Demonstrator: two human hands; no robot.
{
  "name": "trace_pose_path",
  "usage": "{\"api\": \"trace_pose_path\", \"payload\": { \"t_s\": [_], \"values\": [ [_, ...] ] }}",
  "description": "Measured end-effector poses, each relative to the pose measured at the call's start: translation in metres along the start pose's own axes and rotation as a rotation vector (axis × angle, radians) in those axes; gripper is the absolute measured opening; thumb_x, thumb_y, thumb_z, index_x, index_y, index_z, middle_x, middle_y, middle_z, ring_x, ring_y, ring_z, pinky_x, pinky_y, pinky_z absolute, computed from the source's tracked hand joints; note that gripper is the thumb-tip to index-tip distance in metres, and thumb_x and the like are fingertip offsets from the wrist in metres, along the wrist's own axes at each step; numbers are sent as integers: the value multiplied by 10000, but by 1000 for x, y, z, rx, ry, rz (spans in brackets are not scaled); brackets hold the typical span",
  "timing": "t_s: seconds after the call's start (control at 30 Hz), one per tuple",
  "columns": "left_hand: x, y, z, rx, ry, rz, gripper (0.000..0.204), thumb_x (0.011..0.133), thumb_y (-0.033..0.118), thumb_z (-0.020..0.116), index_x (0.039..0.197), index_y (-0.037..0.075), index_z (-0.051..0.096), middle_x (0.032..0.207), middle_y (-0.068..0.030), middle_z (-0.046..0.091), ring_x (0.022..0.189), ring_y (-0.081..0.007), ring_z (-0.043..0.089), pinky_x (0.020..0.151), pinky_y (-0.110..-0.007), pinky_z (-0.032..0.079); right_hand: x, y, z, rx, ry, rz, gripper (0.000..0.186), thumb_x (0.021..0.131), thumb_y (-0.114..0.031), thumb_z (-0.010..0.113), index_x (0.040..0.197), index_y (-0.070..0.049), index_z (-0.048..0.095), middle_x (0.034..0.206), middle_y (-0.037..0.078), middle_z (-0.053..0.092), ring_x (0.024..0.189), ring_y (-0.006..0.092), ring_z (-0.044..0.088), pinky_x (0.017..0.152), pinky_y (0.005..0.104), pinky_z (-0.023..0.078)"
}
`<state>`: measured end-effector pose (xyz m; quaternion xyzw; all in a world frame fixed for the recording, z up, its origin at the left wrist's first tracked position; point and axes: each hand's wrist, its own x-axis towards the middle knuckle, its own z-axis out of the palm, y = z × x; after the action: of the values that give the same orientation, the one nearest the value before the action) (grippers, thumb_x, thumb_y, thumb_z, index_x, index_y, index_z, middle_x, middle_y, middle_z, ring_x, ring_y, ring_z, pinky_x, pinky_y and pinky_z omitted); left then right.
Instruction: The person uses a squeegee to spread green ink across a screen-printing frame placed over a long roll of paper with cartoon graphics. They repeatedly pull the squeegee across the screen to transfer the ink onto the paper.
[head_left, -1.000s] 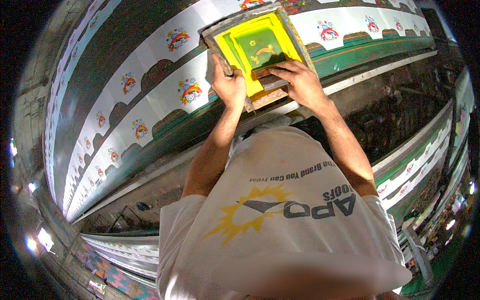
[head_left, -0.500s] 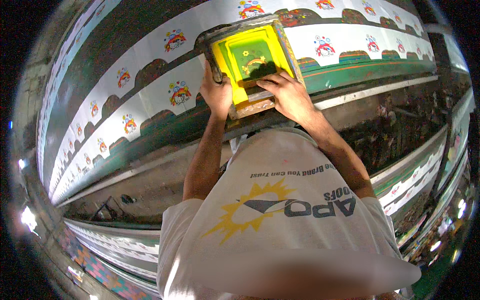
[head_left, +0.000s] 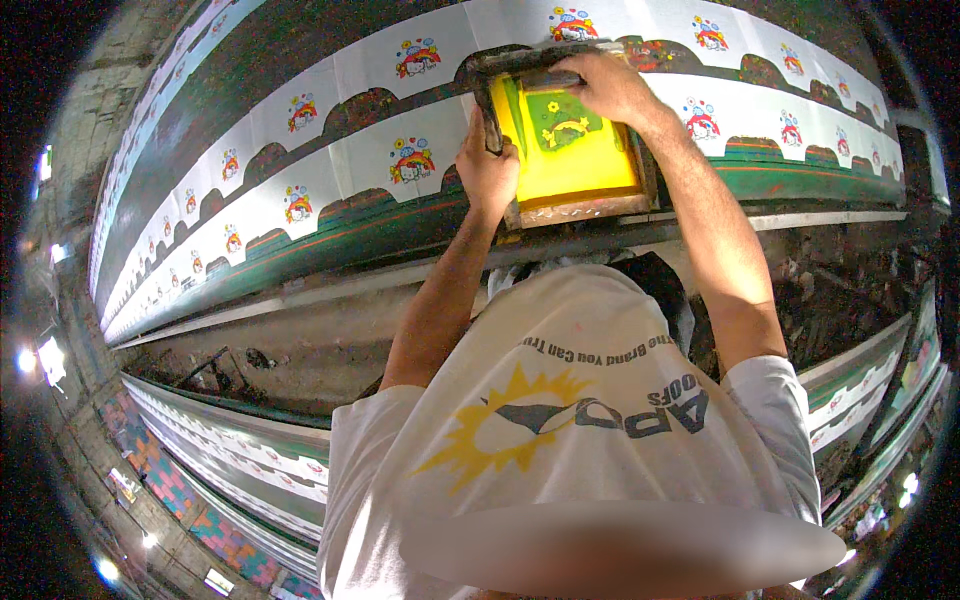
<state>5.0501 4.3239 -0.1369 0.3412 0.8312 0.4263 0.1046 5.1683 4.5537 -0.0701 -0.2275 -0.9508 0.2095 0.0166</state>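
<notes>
A screen-printing frame (head_left: 585,208) lies flat on the long printing table, over the row of white cloth pieces nearest me. Bright yellow ink (head_left: 580,178) covers the near half of its mesh, and a rainbow-and-flower stencil (head_left: 568,125) shows farther up. My left hand (head_left: 490,172) is closed round the frame's left side. At the far end inside the frame, my right hand (head_left: 618,92) grips a squeegee (head_left: 545,82); only a dark strip of it shows beside the fingers.
White cloth pieces (head_left: 370,165) with colourful cartoon prints run along the table in two rows, left and right of the frame. A pale rail (head_left: 780,220) borders the table's near edge. Behind me stands another table with printed cloth (head_left: 250,450).
My right hand has moved the squeegee from the frame's near end to its far end, and yellow ink now spreads over the near mesh. My left hand keeps its hold; the whole view has shifted.
</notes>
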Motion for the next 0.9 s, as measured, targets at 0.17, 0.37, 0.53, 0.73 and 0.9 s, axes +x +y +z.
{"api": "trace_pose_path", "payload": {
  "t_s": [0.17, 0.37, 0.53, 0.73, 0.9],
  "values": [
    [0, -6, 4, -57, 71, 74, 768, 796, 32, 734, 1541, -13, 551, 1268, -262, 742, 1123, -368, 760, 979, -431, 599, 12, -5, 1, 26, -46, 40, 410, 912, -132, 761, 1320, -173, 760, 1278, 168, 760, 1120, 374, 750, 971, 511, 608],
    [1, -5, 4, -150, 32, 17, 815, 748, -18, 729, 1528, -105, 512, 1414, -323, 660, 1274, -425, 694, 1086, -441, 566, -42, -22, 16, 75, -37, 75, 460, 904, -51, 727, 1355, -141, 743, 1296, 172, 741, 1232, 382, 681, 1087, 477, 550],
    [-2, -9, 7, -114, 96, 97, 823, 785, 10, 742, 1570, -57, 503, 1407, -287, 685, 1240, -351, 722, 1051, -394, 573, -117, -61, 25, 106, 15, 88, 614, 780, 29, 701, 1366, -149, 741, 1334, 134, 733, 1249, 355, 683, 1071, 471, 574],
    [-2, -9, 6, -138, 59, 81, 827, 786, 38, 767, 1564, -62, 506, 1476, -298, 635, 1335, -360, 674, 1112, -408, 537, -136, -81, 28, 122, 65, 154, 597, 777, 42, 694, 1337, -156, 762, 1291, 125, 751, 1228, 350, 700, 1065, 458, 579],
    [0, -5, 4, -108, 99, 139, 814, 779, 1, 763, 1547, -87, 509, 1494, -304, 620, 1362, -375, 649, 1141, -408, 522, -131, -76, 22, 143, 47, 144, 593, 780, 59, 688, 1333, -145, 759, 1300, 111, 751, 1231, 334, 701, 1071, 448, 575]
  ]
}}
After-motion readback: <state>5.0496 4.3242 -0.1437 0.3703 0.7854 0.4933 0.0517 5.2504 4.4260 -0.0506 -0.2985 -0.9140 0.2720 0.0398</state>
